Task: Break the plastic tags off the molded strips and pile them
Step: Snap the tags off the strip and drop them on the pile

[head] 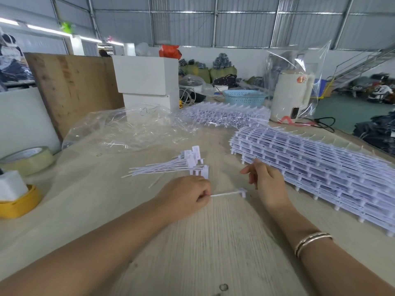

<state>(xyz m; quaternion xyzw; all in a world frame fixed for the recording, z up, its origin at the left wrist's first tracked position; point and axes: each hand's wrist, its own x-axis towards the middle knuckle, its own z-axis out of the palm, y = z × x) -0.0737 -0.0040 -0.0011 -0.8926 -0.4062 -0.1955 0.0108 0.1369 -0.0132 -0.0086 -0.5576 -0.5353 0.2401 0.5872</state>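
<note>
My left hand (188,197) pinches the thin tail of a single white plastic tag (229,193), whose square head points right, just above the wooden table. My right hand (265,182) hovers beside the tag's head with fingers loosely spread and holds nothing. Just beyond my left hand lies a small pile of loose tags (183,164), heads to the right, tails to the left. A thick stack of molded strips (316,167) lies along the right side of the table, close to my right hand. A second heap of strips (224,114) sits farther back.
Crumpled clear plastic sheeting (128,129) lies behind the pile. A tape roll (27,160) and a yellow tape dispenser (19,204) sit at the left edge. White boxes (147,77), a blue basket (244,98) and a bagged white appliance (292,95) stand at the back.
</note>
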